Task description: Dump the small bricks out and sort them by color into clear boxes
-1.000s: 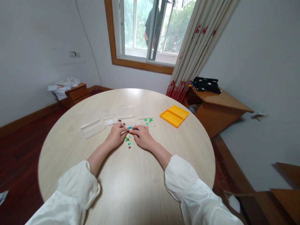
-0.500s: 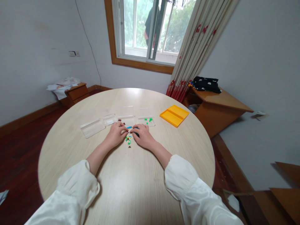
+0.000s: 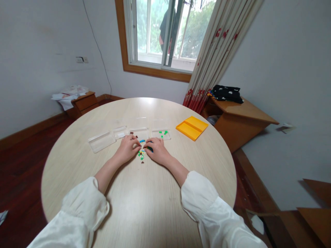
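Observation:
Small coloured plastic pieces (image 3: 141, 154), green, yellow, white and brown, lie in a loose pile on the round table. Just behind the pile, my left hand (image 3: 128, 148) is curled, thumb and fingers nearly together. What its fingertips pinch is too small to make out. Facing it, my right hand (image 3: 157, 150) is closed too, with a tiny dark brown piece at its fingertips and something dark blue-green partly hidden under the fingers. A blue piece (image 3: 142, 141) lies between the hands, a little farther back. One brown piece (image 3: 142, 162) sits apart, nearer me.
Behind my hands stands a row of clear plastic boxes: a large box (image 3: 101, 142) at left, a small box (image 3: 120, 132), one with brown pieces (image 3: 131, 133), and one with green pieces (image 3: 166, 132). A yellow two-part tray (image 3: 192, 128) lies at right on the table (image 3: 150, 203).
My fingertips have drawn slightly apart, and the small light piece seen between them no longer shows clearly. The pile and boxes stay in place.

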### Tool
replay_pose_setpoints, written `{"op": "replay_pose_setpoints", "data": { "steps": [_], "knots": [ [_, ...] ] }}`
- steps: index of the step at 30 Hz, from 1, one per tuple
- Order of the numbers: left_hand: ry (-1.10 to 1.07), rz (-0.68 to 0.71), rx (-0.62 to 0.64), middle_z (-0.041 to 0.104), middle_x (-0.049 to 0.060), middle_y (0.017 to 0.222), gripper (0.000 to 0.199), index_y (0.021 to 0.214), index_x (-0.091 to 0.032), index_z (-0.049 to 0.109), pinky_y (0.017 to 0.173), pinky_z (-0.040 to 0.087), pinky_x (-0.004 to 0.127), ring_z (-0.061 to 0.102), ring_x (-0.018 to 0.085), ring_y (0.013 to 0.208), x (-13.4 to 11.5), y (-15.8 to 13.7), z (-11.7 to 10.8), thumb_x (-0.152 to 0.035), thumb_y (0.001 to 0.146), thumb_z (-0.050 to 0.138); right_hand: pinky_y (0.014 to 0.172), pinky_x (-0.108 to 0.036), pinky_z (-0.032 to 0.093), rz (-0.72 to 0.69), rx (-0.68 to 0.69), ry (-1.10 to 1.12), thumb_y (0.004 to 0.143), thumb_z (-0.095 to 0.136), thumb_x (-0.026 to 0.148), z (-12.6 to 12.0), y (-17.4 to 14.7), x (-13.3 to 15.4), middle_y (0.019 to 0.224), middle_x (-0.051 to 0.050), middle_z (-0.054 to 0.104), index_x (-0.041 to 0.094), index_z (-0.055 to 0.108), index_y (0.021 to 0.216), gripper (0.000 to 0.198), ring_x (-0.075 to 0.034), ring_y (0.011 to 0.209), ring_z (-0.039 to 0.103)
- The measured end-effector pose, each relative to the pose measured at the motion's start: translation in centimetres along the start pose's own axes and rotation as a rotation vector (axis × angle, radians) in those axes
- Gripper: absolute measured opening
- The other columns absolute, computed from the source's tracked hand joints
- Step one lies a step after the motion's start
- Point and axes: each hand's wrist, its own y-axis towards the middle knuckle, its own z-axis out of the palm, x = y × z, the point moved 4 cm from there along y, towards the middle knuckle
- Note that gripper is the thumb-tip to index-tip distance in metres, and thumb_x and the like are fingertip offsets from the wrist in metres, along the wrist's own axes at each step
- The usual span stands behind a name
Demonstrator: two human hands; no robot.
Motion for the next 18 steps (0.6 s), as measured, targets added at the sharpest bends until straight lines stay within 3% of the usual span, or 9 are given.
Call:
{"op": "replay_pose_setpoints", "data": {
  "steps": [18],
  "knots": [
    [0.005,0.013,0.031,0.058,0.007,0.09,0.013,0.078,-0.021,0.072,0.083,0.04,0.039,0.05,0.022,0.09,0.64,-0.01,0.47,-0.027,0.078,0.061,0.087,-0.034,0.03,-0.005,-0.01,0.001,0.086,0.055,0.014,-0.51,0.11,0.51,0.089,-0.004,0.066,0.017,0.06,0.082,0.007,-0.018,0.092,0.056]
  ]
}}
